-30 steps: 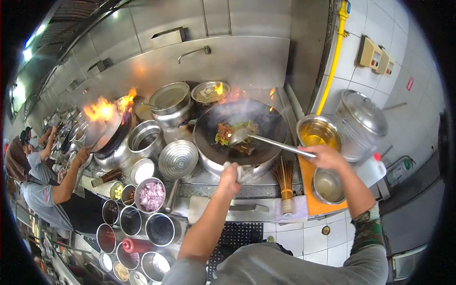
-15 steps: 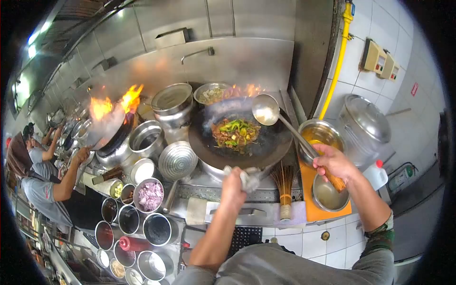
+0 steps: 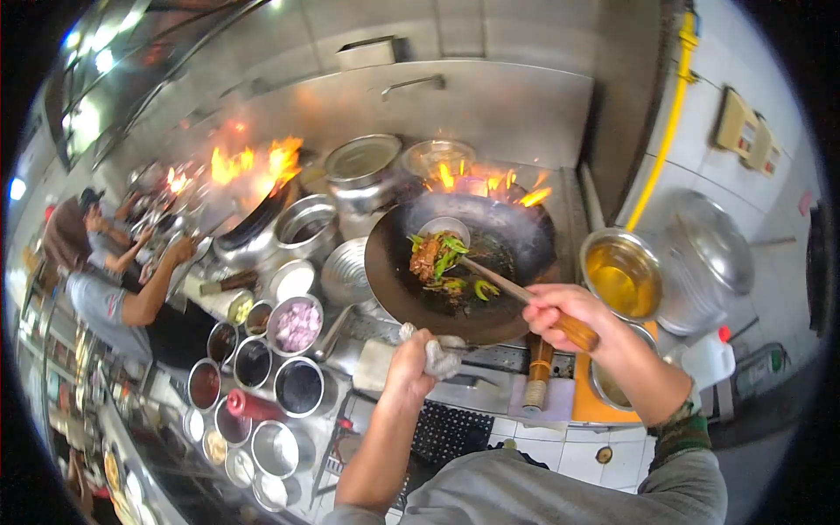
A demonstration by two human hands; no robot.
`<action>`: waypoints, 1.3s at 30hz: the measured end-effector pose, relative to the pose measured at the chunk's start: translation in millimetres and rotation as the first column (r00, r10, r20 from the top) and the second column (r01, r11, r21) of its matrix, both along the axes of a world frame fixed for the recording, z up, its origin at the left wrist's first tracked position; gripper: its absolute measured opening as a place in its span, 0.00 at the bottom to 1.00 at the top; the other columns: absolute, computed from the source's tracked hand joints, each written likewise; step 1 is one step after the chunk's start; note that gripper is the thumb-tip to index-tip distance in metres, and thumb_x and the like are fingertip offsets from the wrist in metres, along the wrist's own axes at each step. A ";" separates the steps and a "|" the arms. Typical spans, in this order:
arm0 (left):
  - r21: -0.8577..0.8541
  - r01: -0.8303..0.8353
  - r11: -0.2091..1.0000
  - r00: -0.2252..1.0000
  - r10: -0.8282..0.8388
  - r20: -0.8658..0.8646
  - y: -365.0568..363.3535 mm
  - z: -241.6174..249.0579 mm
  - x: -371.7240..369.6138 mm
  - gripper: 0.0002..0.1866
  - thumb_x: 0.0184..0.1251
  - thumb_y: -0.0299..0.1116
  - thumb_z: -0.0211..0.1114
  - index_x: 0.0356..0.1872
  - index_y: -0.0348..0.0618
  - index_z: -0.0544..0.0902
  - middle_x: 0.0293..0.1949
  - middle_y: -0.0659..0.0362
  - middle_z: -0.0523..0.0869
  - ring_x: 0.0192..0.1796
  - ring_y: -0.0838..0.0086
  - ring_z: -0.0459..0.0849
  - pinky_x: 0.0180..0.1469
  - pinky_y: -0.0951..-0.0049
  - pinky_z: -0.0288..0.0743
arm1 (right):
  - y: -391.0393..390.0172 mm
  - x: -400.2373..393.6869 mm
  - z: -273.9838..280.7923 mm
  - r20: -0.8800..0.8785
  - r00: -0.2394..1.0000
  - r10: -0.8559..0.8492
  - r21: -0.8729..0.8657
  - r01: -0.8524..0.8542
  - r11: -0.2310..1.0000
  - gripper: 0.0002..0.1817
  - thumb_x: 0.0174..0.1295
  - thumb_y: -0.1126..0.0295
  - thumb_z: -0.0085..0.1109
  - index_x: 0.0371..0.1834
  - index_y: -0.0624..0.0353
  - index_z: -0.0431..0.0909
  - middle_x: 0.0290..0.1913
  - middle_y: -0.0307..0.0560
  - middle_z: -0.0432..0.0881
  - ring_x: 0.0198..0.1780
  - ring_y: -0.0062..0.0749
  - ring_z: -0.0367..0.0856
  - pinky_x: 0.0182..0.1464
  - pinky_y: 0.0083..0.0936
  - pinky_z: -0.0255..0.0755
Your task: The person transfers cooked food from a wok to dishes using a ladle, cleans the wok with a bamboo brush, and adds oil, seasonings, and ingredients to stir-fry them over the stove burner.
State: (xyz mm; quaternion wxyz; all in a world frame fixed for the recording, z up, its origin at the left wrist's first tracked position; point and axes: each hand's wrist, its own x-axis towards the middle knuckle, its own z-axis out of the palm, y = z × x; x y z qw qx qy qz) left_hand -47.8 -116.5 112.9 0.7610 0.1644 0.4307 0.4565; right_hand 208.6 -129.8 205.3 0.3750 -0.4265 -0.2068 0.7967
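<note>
My left hand (image 3: 409, 366) is closed around a white cloth (image 3: 440, 357) at the near edge of the black wok (image 3: 525, 297); the hand and cloth cover the grip spot. My right hand (image 3: 560, 317) holds the wooden handle of a metal ladle (image 3: 500, 282). The ladle's bowl is down in the wok among browned meat pieces and green pepper slices (image 3: 436, 260), which lie towards the left side. The wok looks tilted, and flames (image 3: 490, 182) rise behind its far rim.
Left stand metal pots of sauces, chopped purple onion (image 3: 298, 325), a perforated skimmer (image 3: 347, 271) and a red bottle (image 3: 252, 406). A co-worker (image 3: 114, 289) cooks at a flaming wok. Right are a bowl of yellow oil (image 3: 623, 278), a bamboo brush (image 3: 537, 376) and a lidded pot (image 3: 707, 245).
My right hand has lowered the ladle from over the wok's right rim into the food. The wok has tilted, the food has bunched up, and flames behind it have grown. My view has shifted.
</note>
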 end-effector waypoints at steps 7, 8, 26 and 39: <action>0.035 -0.326 0.945 0.944 0.323 0.064 -91.2 20.2 -66.4 0.13 0.59 0.25 0.52 0.45 0.33 0.75 0.37 0.50 0.82 0.37 0.61 0.84 0.37 0.60 0.81 | -56.4 -48.2 -8.8 0.196 0.957 0.215 0.147 -0.246 0.958 0.27 0.61 0.74 0.52 0.65 0.48 0.62 0.28 0.36 0.69 0.17 0.15 0.64 0.13 0.19 0.63; 0.057 -0.371 0.927 0.926 0.365 0.096 -106.5 30.6 -72.7 0.14 0.58 0.24 0.51 0.46 0.32 0.75 0.38 0.49 0.82 0.37 0.61 0.84 0.38 0.60 0.81 | -54.7 -58.8 -1.8 0.199 0.947 0.252 0.150 -0.283 0.947 0.27 0.61 0.74 0.52 0.65 0.48 0.62 0.28 0.36 0.69 0.17 0.15 0.64 0.13 0.19 0.63; 0.114 -0.944 0.311 0.319 0.945 0.066 -470.3 39.0 -227.5 0.20 0.54 0.19 0.50 0.50 0.34 0.73 0.43 0.54 0.82 0.41 0.68 0.84 0.41 0.69 0.80 | -173.7 -364.7 2.0 -0.432 0.381 0.817 -0.031 -0.912 0.409 0.20 0.68 0.74 0.40 0.64 0.50 0.64 0.31 0.40 0.67 0.20 0.14 0.65 0.13 0.20 0.66; -0.047 -0.979 -0.199 -0.200 0.979 0.026 -574.8 -37.5 -288.3 0.16 0.58 0.21 0.51 0.48 0.33 0.73 0.41 0.51 0.81 0.38 0.63 0.85 0.38 0.63 0.82 | -299.2 -639.0 -31.2 -0.560 -0.165 0.812 -0.031 -0.975 -0.220 0.04 0.70 0.69 0.44 0.41 0.57 0.67 0.29 0.35 0.69 0.21 0.12 0.67 0.15 0.16 0.63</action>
